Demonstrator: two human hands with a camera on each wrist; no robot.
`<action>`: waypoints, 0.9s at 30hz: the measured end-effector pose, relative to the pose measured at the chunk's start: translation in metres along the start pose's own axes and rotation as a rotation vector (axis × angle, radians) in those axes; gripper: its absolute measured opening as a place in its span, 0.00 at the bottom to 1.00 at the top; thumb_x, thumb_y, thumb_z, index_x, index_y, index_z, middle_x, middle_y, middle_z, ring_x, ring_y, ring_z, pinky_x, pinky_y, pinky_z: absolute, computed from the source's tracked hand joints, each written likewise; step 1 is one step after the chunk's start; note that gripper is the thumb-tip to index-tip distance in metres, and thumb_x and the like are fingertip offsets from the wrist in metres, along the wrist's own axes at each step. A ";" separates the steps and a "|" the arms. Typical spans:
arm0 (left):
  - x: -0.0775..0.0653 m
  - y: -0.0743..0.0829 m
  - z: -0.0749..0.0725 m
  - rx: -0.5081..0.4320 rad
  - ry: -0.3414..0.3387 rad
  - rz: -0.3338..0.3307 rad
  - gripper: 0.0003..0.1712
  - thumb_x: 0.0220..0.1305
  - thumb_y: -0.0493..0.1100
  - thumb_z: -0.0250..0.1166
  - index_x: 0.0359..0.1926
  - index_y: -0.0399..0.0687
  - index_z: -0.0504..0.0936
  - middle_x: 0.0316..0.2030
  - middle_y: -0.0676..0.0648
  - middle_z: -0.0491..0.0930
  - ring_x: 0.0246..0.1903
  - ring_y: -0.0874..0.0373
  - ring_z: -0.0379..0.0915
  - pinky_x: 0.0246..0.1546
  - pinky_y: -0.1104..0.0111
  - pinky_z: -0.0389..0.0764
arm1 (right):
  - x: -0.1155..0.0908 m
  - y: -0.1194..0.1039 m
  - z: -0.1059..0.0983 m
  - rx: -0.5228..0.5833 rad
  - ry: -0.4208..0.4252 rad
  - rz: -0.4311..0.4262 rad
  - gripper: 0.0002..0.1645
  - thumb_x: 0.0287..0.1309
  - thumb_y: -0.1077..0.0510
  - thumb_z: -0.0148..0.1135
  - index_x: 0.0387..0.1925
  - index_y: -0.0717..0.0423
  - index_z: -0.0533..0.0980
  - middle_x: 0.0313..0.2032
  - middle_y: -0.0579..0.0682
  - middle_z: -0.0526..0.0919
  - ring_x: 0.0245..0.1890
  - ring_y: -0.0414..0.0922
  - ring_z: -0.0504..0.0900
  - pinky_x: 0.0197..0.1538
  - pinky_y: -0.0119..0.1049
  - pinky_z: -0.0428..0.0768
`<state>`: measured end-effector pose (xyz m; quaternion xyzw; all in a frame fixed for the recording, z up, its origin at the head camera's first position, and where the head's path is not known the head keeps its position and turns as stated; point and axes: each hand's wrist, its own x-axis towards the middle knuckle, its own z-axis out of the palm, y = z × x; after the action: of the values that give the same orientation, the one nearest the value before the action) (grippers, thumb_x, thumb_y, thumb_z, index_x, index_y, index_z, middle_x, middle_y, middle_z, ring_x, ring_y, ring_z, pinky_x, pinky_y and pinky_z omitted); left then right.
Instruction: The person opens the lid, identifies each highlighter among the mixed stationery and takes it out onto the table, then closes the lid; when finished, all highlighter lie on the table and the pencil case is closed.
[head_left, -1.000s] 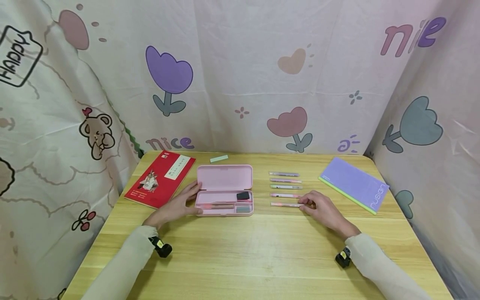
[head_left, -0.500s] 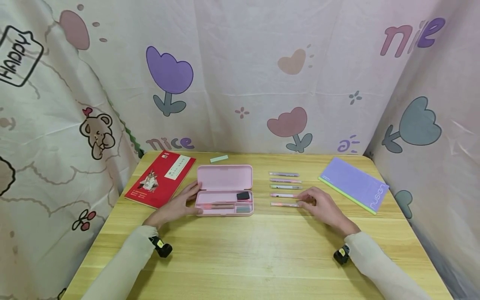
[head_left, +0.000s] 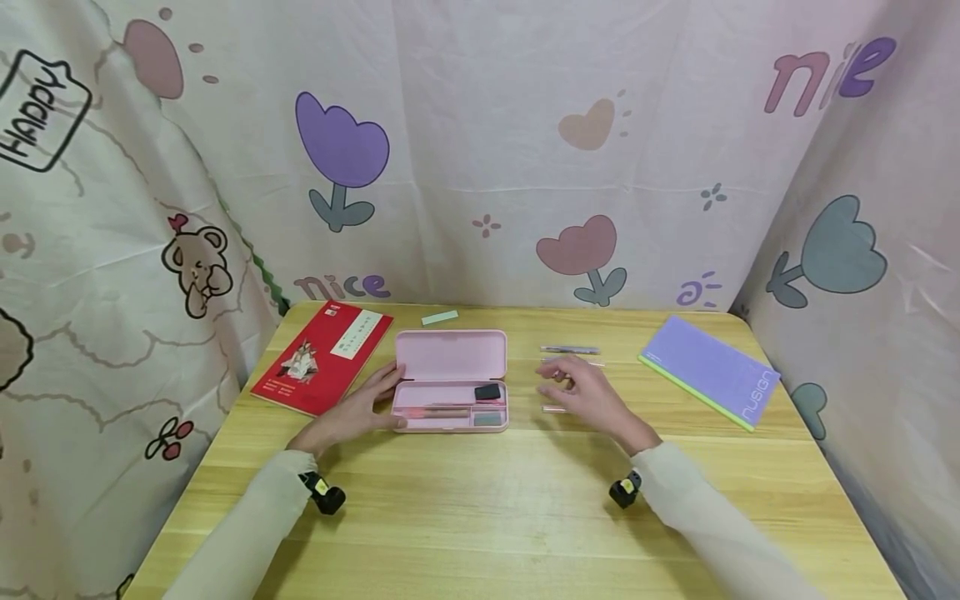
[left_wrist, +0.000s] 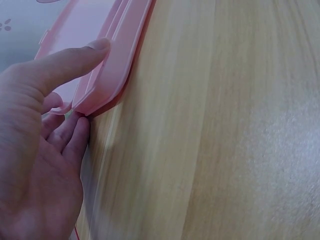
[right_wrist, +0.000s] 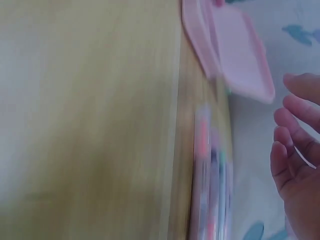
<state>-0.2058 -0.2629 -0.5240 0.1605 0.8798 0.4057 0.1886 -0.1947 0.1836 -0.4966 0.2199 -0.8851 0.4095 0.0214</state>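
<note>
A pink pencil case (head_left: 451, 355) lies with its lid raised back. Inside are slim pens or pencils (head_left: 437, 412), a small black block (head_left: 487, 392) and a grey block (head_left: 487, 419). My left hand (head_left: 348, 417) holds the case's left end; in the left wrist view its thumb (left_wrist: 75, 62) presses the front wall while the fingers reach round the corner. Over a row of several pens (head_left: 570, 350) hovers my right hand (head_left: 592, 398), fingers loosely bent and nothing between them. It hides the middle pens; the nearest pen (head_left: 552, 409) pokes out below it.
To the left lies a red notebook (head_left: 318, 358), partly beside the left forearm. A purple notebook (head_left: 708, 367) with a green edge rests at the right. Behind the case is a pale green strip (head_left: 439, 317). Printed curtains (head_left: 480, 150) surround the wooden table (head_left: 480, 517).
My right hand has left the right ends of the nearer pens and moved left, over the row. The left hand stays at the pencil case, and the case has not moved.
</note>
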 end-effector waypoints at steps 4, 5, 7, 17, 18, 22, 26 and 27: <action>0.001 0.000 0.001 0.004 0.000 0.001 0.64 0.66 0.57 0.78 0.90 0.56 0.46 0.90 0.44 0.37 0.86 0.36 0.46 0.82 0.29 0.51 | 0.011 -0.014 0.028 0.025 -0.046 -0.035 0.18 0.70 0.56 0.74 0.57 0.59 0.85 0.52 0.53 0.88 0.48 0.46 0.83 0.50 0.36 0.86; 0.001 -0.001 0.001 0.003 0.001 0.002 0.64 0.66 0.57 0.78 0.90 0.56 0.46 0.90 0.44 0.36 0.86 0.36 0.48 0.82 0.29 0.51 | 0.013 -0.018 0.035 0.028 -0.059 -0.046 0.18 0.70 0.56 0.74 0.57 0.59 0.85 0.52 0.53 0.88 0.48 0.46 0.83 0.50 0.36 0.86; 0.001 -0.001 0.000 0.001 -0.001 -0.001 0.64 0.67 0.57 0.78 0.90 0.57 0.46 0.90 0.44 0.36 0.85 0.37 0.51 0.82 0.30 0.51 | 0.017 -0.025 0.048 0.029 -0.080 -0.085 0.19 0.70 0.57 0.74 0.58 0.60 0.85 0.51 0.53 0.88 0.47 0.47 0.84 0.49 0.37 0.87; 0.004 0.000 0.001 -0.004 -0.010 0.000 0.64 0.67 0.55 0.78 0.90 0.56 0.46 0.90 0.43 0.36 0.84 0.37 0.55 0.82 0.32 0.53 | 0.025 -0.049 0.102 -0.138 -0.206 -0.194 0.17 0.74 0.52 0.71 0.58 0.54 0.85 0.51 0.48 0.86 0.52 0.44 0.81 0.59 0.41 0.83; 0.005 -0.001 0.001 -0.002 -0.011 -0.001 0.64 0.67 0.55 0.78 0.90 0.56 0.46 0.90 0.44 0.36 0.84 0.37 0.55 0.83 0.33 0.53 | 0.025 -0.050 0.105 -0.167 -0.207 -0.201 0.17 0.74 0.51 0.71 0.58 0.53 0.85 0.51 0.47 0.86 0.52 0.44 0.81 0.59 0.41 0.82; 0.005 0.000 0.001 0.002 -0.012 -0.009 0.64 0.67 0.56 0.78 0.90 0.57 0.46 0.90 0.43 0.37 0.85 0.37 0.53 0.82 0.32 0.53 | 0.026 -0.054 0.114 -0.253 -0.182 -0.231 0.15 0.73 0.52 0.72 0.56 0.52 0.87 0.50 0.47 0.86 0.50 0.44 0.81 0.58 0.42 0.82; 0.004 0.000 0.000 -0.002 -0.010 -0.018 0.64 0.66 0.57 0.78 0.90 0.59 0.46 0.90 0.43 0.37 0.85 0.37 0.51 0.82 0.31 0.53 | 0.027 -0.056 0.119 -0.314 -0.161 -0.251 0.14 0.74 0.52 0.71 0.56 0.50 0.88 0.50 0.46 0.87 0.51 0.43 0.81 0.58 0.40 0.82; 0.003 0.001 0.000 0.000 -0.010 -0.014 0.64 0.66 0.57 0.78 0.90 0.58 0.46 0.90 0.43 0.37 0.85 0.36 0.51 0.82 0.30 0.53 | 0.026 -0.057 0.119 -0.335 -0.159 -0.259 0.14 0.74 0.52 0.71 0.56 0.49 0.88 0.50 0.45 0.87 0.50 0.43 0.81 0.58 0.40 0.82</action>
<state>-0.2087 -0.2610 -0.5242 0.1562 0.8800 0.4035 0.1958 -0.1783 0.0540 -0.5296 0.3568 -0.9040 0.2319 0.0405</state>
